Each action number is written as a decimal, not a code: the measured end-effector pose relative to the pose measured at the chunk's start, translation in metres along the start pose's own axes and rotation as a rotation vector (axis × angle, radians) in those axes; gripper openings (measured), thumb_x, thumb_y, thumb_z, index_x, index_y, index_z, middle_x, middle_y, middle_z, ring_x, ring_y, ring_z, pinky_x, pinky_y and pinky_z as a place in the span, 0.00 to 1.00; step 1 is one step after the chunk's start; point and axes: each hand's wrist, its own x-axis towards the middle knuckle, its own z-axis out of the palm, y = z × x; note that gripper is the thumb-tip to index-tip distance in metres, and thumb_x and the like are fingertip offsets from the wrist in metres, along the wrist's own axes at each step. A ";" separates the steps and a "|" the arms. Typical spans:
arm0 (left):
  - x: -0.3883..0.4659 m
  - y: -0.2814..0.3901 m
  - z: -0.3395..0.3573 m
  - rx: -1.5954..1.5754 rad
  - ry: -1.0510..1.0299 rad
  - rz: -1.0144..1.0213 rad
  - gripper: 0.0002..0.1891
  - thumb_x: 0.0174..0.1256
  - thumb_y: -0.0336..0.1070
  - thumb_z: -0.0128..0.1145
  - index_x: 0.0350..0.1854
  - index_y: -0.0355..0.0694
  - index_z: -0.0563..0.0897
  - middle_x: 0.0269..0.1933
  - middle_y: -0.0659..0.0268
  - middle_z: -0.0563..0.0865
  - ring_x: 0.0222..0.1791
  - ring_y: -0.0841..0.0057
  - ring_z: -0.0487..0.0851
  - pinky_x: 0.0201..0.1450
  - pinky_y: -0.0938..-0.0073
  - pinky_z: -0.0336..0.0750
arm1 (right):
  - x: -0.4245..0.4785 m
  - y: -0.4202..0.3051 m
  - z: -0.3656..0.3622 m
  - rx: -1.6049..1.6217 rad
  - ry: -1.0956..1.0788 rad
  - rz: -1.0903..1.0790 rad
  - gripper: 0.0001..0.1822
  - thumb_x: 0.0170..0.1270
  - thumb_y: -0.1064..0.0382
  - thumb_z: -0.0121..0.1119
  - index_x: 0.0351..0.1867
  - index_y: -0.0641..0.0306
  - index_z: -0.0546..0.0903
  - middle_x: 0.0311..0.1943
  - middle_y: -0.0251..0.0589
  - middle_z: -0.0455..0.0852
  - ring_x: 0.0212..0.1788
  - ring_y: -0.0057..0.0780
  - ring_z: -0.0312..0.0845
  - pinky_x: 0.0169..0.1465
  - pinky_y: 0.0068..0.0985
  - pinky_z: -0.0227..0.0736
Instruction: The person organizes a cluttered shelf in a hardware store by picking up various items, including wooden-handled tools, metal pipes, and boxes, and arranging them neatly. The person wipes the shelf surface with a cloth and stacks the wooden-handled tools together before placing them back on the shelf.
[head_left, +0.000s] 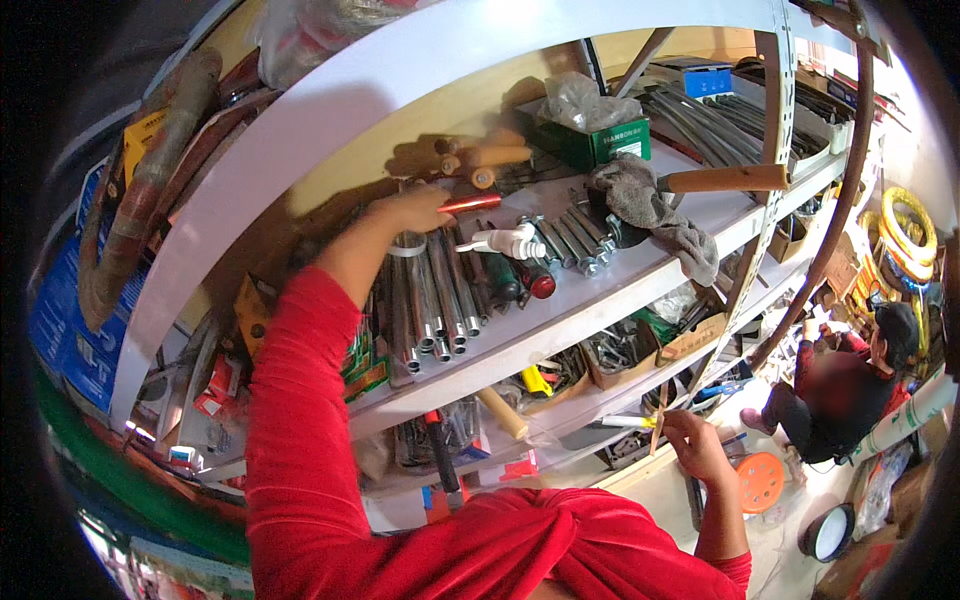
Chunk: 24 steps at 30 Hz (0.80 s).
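My left hand (421, 209) reaches over the upper shelf, its fingers around a shiny red rod-like piece (471, 202). Below it lie several metal tubes (439, 315). A white plastic tap (510, 243) is just right of these, above screwdrivers with a green handle (501, 277) and a red handle (541, 283). Large bolts (574, 238) lie beside them. My right hand (691, 442) is lower down, in front of the lower shelf, holding a thin flat brownish strip (660, 420). Behind the strip is a tool with a white and yellow handle (628, 421).
A grey cloth (637, 196) and a wooden handle (727, 178) stick out over the shelf edge. A green box (600, 141) stands behind. A metal upright (757, 225) is at right. Another person (840, 397) sits low beyond an orange stool (760, 482).
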 end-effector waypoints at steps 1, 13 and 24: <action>-0.003 -0.008 0.001 0.032 0.047 0.027 0.23 0.62 0.47 0.57 0.51 0.32 0.75 0.54 0.46 0.76 0.57 0.52 0.73 0.61 0.60 0.65 | 0.000 0.001 -0.002 -0.020 0.018 0.010 0.12 0.62 0.68 0.58 0.45 0.71 0.78 0.35 0.54 0.84 0.38 0.42 0.82 0.41 0.30 0.75; 0.012 -0.052 0.019 -0.056 0.255 0.133 0.22 0.61 0.42 0.59 0.56 0.38 0.76 0.52 0.46 0.79 0.55 0.54 0.76 0.58 0.60 0.68 | 0.002 -0.003 -0.006 -0.067 -0.009 0.025 0.12 0.62 0.67 0.58 0.45 0.71 0.78 0.38 0.53 0.84 0.40 0.43 0.82 0.42 0.30 0.75; 0.036 -0.039 -0.042 -1.386 0.454 0.000 0.35 0.55 0.57 0.62 0.60 0.37 0.72 0.55 0.57 0.77 0.53 0.68 0.76 0.56 0.70 0.69 | 0.046 -0.109 -0.058 -0.077 -0.198 -0.277 0.13 0.61 0.70 0.59 0.46 0.70 0.78 0.40 0.52 0.83 0.42 0.43 0.82 0.44 0.31 0.75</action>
